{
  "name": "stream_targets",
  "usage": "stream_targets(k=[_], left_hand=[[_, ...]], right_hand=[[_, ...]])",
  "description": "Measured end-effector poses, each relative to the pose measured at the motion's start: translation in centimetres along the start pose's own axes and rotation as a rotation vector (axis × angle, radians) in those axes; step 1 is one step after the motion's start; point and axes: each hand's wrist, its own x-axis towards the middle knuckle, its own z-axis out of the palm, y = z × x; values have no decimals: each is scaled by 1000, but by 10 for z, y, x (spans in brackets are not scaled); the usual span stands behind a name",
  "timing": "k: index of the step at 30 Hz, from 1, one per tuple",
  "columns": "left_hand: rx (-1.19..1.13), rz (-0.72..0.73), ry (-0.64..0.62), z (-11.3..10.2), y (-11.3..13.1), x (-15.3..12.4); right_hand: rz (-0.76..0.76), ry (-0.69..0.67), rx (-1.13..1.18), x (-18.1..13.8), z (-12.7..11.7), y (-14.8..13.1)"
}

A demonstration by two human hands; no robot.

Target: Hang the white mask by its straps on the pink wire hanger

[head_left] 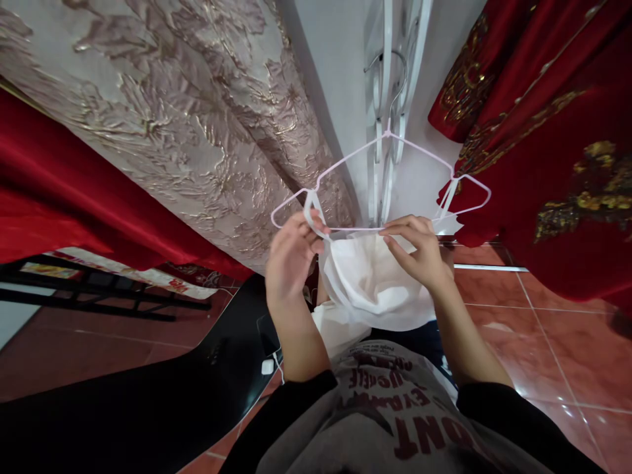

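Note:
A pale pink hanger (353,157) hangs by its metal hook from a white rack. A white garment (380,276) with thin straps is on it, one strap looped over each shoulder notch. My left hand (295,253) is at the left strap (316,209), its curled fingers closed around the strap's lower part. On the other side, my right hand (417,250) pinches the garment's top edge just under the hanger's bottom bar. The right strap (447,196) runs down behind that hand. The garment's lower part drapes in front of my body.
The white metal rack (388,46) stands against a pale wall. Shiny pink embossed fabric (207,118) hangs at left, red fabric with gold trim (543,145) at right. A black curved tabletop (197,382) holds a phone (268,336) and a white charger (267,367). The floor (553,336) has reddish tiles.

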Motion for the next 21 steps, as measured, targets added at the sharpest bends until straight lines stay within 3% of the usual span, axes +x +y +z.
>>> stream_targets(k=[2, 5, 8, 10, 12, 15, 19, 21], left_hand=[[-84, 107, 51, -3, 11, 9], [-91, 310, 296, -14, 4, 17], [-89, 306, 519, -21, -20, 15], [-79, 174, 494, -15, -35, 11], [-73, 49, 378, -1, -46, 6], [-115, 22, 297, 21, -53, 4], [-177, 93, 302, 32, -56, 9], [-174, 92, 304, 31, -57, 11]], right_hand=[[8, -23, 14, -1, -1, 0], [5, -42, 14, -3, -7, 0], [-19, -31, 11, -6, -10, 0], [-42, -21, 20, -7, -8, -3], [-70, -12, 42, -9, -4, -8], [-70, 46, 69, -13, -3, -10], [153, 521, 40, -17, -25, 7], [305, 565, 42, -16, -40, 19]])
